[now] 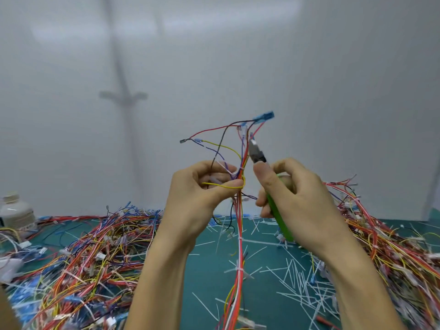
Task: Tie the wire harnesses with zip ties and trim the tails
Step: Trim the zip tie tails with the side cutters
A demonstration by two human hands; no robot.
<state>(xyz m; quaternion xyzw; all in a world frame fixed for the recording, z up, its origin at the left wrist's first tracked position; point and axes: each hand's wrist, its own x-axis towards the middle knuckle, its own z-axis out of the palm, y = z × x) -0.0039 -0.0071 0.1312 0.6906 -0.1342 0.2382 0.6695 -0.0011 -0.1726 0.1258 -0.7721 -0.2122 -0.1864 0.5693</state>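
Both hands are held up over the flat green counter (209,282). The left hand (200,186) pinches a thin bunch of red, yellow and purple wires (240,234) in its fingers, and the bunch hangs straight down. A small white zip tie (241,168) wraps the bunch just above the thumb. The right hand (292,194) curls its fingers round green-handled metal cutters (257,154), with the tip pointing up close beside the tie. Short white plastic bits (295,270) lie on the counter.

**Soft even light, bent edges**

Diffuse overhead light brightens the pale wall (309,67), with two broad glare patches (near the top) and a hazy grey streak. At the lower corners the wire piles (83,263) smear and curve; the centre is sharper.
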